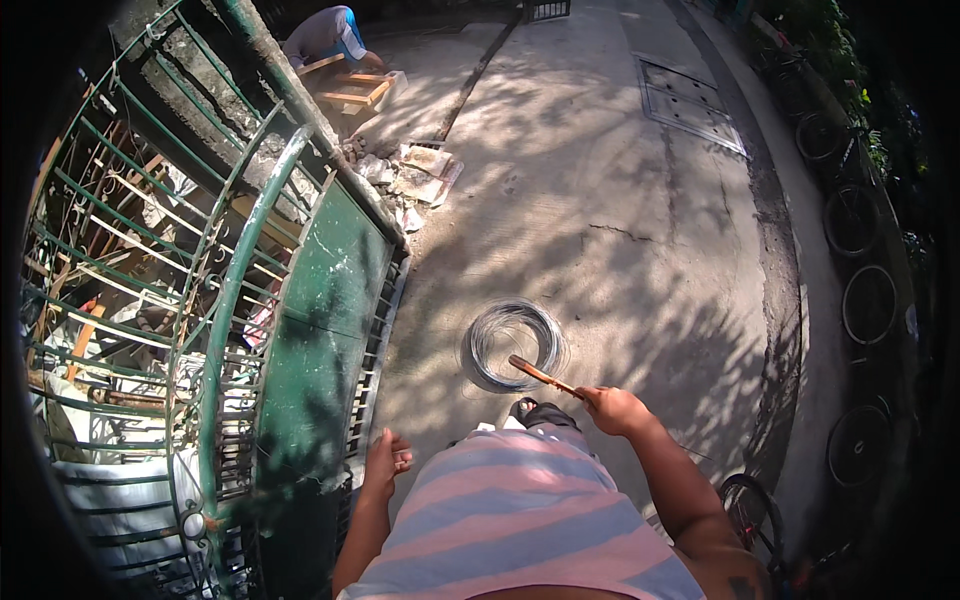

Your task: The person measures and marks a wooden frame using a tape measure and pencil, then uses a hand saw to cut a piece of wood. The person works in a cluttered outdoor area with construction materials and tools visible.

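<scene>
As the right hand (610,409) grips a slim tool (548,378), the left hand (388,458) hangs bare

With twelve o'clock taken as straight ahead of the wearer's striped shirt (520,505), the right hand sits at one o'clock, its fingers closed round the near end of the slim tool. The tool is brown and points toward ten o'clock; its shape is small in this view, so pliers are only a fair reading. The left hand is between nine and ten, fingers loosely bent, with nothing in its hold.

At twelve o'clock a coil of silvery wire (480,345) lies flat on the concrete ground (620,290), just ahead of a dark sandal (524,407). In this view the tool's far tip overlaps the coil's opening.

Farther out, at ten, stands a green gate (318,365) beside curved bars (228,310), with jumbled scrap behind them. At eleven, crumpled sacks (422,178) lie on the ground, and beyond them a co-worker (322,38) bends over a wooden frame (350,98). Toward one, a metal cover (690,100) is set in the ground. At two, a wheel rim (846,306) stands among others along the edge.
</scene>
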Available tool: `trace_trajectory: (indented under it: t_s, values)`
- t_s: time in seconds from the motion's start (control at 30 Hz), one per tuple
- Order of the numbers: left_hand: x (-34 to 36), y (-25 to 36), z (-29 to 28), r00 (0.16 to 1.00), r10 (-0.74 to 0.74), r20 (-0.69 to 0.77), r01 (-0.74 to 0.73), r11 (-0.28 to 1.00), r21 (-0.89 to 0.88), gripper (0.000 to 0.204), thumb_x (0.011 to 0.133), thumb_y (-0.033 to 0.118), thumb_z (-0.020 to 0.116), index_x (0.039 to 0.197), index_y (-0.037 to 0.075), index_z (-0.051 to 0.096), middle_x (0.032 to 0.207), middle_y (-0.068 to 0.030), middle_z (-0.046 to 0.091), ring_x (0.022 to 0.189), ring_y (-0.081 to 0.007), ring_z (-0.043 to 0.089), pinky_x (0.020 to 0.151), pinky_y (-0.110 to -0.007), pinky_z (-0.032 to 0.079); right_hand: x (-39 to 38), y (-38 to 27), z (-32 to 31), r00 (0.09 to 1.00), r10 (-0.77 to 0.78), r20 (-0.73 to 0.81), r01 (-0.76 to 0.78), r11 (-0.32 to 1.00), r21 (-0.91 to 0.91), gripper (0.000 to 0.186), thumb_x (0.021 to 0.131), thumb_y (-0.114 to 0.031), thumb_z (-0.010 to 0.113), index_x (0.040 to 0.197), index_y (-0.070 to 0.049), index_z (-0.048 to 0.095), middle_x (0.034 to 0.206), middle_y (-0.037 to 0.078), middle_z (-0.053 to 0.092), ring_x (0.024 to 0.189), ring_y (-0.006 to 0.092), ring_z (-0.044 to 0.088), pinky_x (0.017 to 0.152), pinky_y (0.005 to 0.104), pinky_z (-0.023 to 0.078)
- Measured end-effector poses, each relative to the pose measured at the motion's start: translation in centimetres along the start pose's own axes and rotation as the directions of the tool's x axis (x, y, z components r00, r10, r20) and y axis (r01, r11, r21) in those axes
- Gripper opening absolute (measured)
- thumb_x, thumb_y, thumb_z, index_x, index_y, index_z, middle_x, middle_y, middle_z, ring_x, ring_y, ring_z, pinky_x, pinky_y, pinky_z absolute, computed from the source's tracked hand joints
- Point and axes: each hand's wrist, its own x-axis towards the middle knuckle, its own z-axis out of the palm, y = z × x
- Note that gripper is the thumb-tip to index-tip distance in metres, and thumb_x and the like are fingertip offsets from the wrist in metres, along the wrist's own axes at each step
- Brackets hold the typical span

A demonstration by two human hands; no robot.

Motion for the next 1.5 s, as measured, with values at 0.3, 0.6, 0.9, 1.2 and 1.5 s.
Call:
trace_trajectory:
  t_s: [0.3,0.6,0.9,1.2,1.5]
  values:
    - [2.9,15.9,15.8,0.651,0.457,0.607,-0.741,0.206,0.639,0.069,0.093,0.043,0.079,0.145,0.005,0.055,0.136,-0.0176,0.066,0.121,-0.0337,0.065,0.102,-0.045,0.053,8.0,-2.1,-1.3,0.942,0.014,0.334,0.045,0.985,-0.168,0.050,0.103,-0.029,0.054,0.153,-0.028,0.056,0.122,0.015,0.076,0.109,0.0392,0.073,0.091,0.0537,0.058]
    - [18.5,26.9,15.4,0.626,0.160,0.763,-0.773,0.003,0.634,0.039,0.094,0.049,0.072,0.119,0.019,0.078,0.114,-0.0141,0.077,0.109,-0.0383,0.072,0.094,-0.049,0.056,25.3,-12.4,-10.9,0.897,-0.249,0.365,0.324,0.933,-0.159,0.039,0.109,-0.034,0.051,0.147,-0.030,0.059,0.115,0.016,0.077,0.102,0.0386,0.074,0.085,0.0526,0.058]
    - [30.5,40.3,16.5,0.651,-0.018,0.759,-0.756,0.070,0.650,0.037,0.091,0.026,0.067,0.125,0.017,0.079,0.111,-0.0183,0.079,0.104,-0.0383,0.075,0.093,-0.046,0.058,41.9,-14.4,-21.7,0.861,-0.421,-0.285,0.317,0.882,-0.348,0.048,0.103,-0.033,0.065,0.146,-0.012,0.057,0.142,0.014,0.065,0.134,0.0335,0.060,0.116,0.0480,0.044]
    - [39.2,49.7,22.3,0.868,0.056,0.493,-0.340,0.790,0.510,0.043,0.101,0.037,0.071,0.130,0.006,0.076,0.098,-0.0081,0.081,0.068,-0.0170,0.076,0.059,-0.035,0.060,57.0,-5.6,-25.3,0.815,0.067,-0.575,0.278,0.827,0.489,0.036,0.091,-0.006,0.076,0.125,-0.001,0.063,0.122,0.012,0.065,0.103,0.0262,0.066,0.093,0.0399,0.055]
    - [33.6,67.1,34.1,0.771,0.620,0.147,-0.612,0.658,0.438,0.053,0.101,0.046,0.067,0.136,0.006,0.070,0.104,-0.0118,0.078,0.080,-0.0220,0.075,0.069,-0.038,0.060,70.1,-18.8,-51.1,0.703,-0.655,-0.277,0.708,0.606,0.363,0.037,0.092,-0.012,0.077,0.124,0.000,0.063,0.109,0.012,0.068,0.092,0.0248,0.068,0.082,0.0398,0.056]
